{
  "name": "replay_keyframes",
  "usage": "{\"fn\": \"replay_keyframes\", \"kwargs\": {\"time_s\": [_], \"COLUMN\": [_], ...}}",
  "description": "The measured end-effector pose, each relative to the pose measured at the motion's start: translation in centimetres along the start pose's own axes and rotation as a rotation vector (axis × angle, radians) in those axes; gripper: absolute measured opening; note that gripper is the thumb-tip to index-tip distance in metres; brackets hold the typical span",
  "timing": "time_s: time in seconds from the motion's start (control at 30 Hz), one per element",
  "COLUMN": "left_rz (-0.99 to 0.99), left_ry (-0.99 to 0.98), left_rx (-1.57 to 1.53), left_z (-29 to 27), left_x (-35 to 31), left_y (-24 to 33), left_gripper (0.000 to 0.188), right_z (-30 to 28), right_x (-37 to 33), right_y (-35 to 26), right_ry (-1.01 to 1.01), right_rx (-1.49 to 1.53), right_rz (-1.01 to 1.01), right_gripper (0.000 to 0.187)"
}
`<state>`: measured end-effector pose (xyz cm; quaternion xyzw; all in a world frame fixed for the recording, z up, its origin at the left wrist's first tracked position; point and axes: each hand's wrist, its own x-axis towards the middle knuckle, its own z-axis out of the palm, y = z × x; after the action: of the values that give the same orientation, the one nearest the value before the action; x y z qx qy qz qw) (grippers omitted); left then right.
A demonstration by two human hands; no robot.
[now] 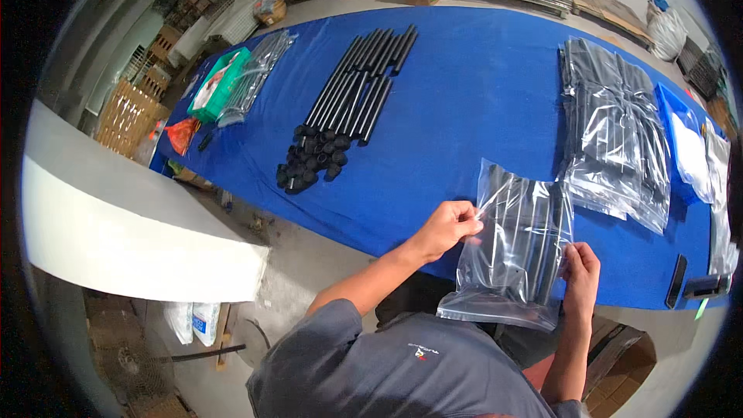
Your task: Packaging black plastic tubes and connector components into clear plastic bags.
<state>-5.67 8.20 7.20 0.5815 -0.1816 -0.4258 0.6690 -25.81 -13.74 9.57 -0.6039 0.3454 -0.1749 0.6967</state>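
A clear plastic bag (507, 244) with several black tubes inside spans the table's near edge, its open-looking end toward my body. My left hand (453, 226) pinches the bag's left side, thumb against fingers. On the opposite side my right hand (580, 269) is closed on the bag's right edge. Just beyond it to the right lies a pile of filled clear bags (611, 128) holding black tubes. Left of centre, loose black tubes (352, 89) lie side by side in two rows, with a heap of black round caps (313, 159) at their near end.
A blue cloth (457, 108) covers the table. At the far left stand a green tray (220, 85) and flat clear bags (259, 73), near an orange bag (182, 135). A blue bin (681, 147) is at the right, with a dark phone-like object (676, 281) by the edge. A white ledge (147, 224) juts in left.
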Motion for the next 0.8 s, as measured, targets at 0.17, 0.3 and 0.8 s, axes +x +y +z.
{"fn": "replay_keyframes", "kwargs": {"time_s": [0.17, 0.3, 0.8], "left_rz": [0.013, -0.026, 0.073], "left_ry": [-0.043, 0.002, -0.131], "left_rx": [-0.027, -0.009, -0.036], "left_z": [0.6, 1.9, 7.8], "left_x": [0.0, 0.3, 8.4], "left_y": [0.6, 2.3, 7.6], "left_gripper": [0.018, 0.01, 0.017], "right_z": [-0.8, -1.5, -7.4], "right_x": [-0.8, -1.5, 3.5], "right_y": [-0.9, -2.5, -7.7], "right_ry": [-0.003, 0.012, 0.071], "right_rx": [-0.012, -0.133, 0.028], "right_rz": [-0.004, -0.081, -0.143], "right_gripper": [0.021, 0.021, 0.016]}}
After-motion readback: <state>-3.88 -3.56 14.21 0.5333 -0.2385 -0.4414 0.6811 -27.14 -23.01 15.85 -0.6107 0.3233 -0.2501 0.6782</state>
